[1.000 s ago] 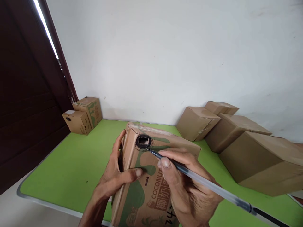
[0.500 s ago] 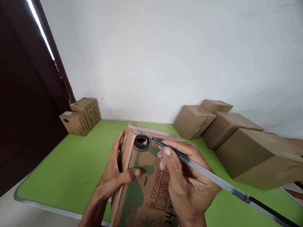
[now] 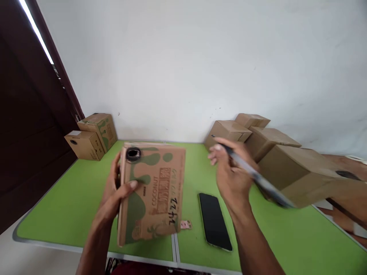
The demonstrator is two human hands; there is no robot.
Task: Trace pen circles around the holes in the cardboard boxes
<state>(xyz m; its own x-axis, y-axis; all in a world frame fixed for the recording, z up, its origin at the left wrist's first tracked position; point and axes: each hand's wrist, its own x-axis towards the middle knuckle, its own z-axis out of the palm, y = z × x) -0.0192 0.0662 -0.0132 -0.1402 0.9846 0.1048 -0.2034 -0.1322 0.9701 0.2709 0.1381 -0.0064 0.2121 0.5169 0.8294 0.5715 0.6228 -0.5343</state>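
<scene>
My left hand [image 3: 119,196] grips the left edge of a cardboard box [image 3: 160,160], with the thumb across its front and the fingers mostly hidden behind it. Green blotches, "COCONUT" print and handwritten digits mark the box. Near its upper left corner is a hole [image 3: 133,153] ringed in black ink. Off to the right of the box, my right hand [image 3: 233,168] holds a pen [image 3: 246,166] between thumb and fingers, its dark tip pointing up and left. The pen's rear end is smeared by motion and its tip is apart from the box.
A black phone [image 3: 215,221] lies on the green table [image 3: 69,206], beside a small pink card-like piece [image 3: 185,224]. Two printed boxes [image 3: 99,133] stand at the back left. Several plain cardboard boxes [image 3: 301,172] line the right side. A white wall [image 3: 160,68] rises behind.
My right hand has drawn the pen away from the inked hole, to the right. The box has shifted left and turned its front more toward me. The phone and pink piece have come into view.
</scene>
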